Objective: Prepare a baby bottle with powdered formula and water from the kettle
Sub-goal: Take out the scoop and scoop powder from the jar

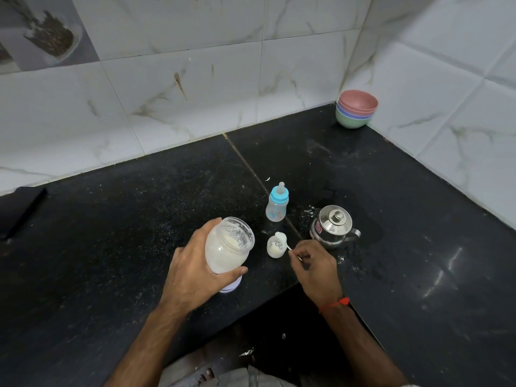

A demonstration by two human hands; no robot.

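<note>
Left hand [192,270] wrapped around clear plastic jar of pale powder [226,245], fingers closed on its body, thumb across the lower end. Jar lifted and tilted, open mouth pointing up and to the right, toward the other hand. Powder sits in the lower half, some clinging to the inner wall. Under the jar's base, partly hidden by the left hand, a white round disc [231,286] lies on the counter, likely the jar's lid.

Right hand [314,263] pinched shut on the thin handle of a small white plastic scoop [280,237]. Scoop bowl heaped with powder, held just up and left of the fingers. Directly below the scoop bowl: small open clear bottle body with powder inside [275,248], standing on the counter between the two hands, just right of the jar mouth. Can't tell whether scoop touches its rim. Red thread band [335,304] on the right wrist.

Further out, beyond the open bottle: small clear baby bottle with blue collar and teat [277,203], upright, capped, apart from both hands. Just beyond the right hand's knuckles: small steel kettle with knobbed lid [333,226], lid on, handle toward the right, close to the hand but not touching.

All on black speckled stone counter [139,219], white powder spilled around the kettle and bottles. Well beyond, in the tiled corner: stack of pastel bowls, pink on top [357,108].
</note>
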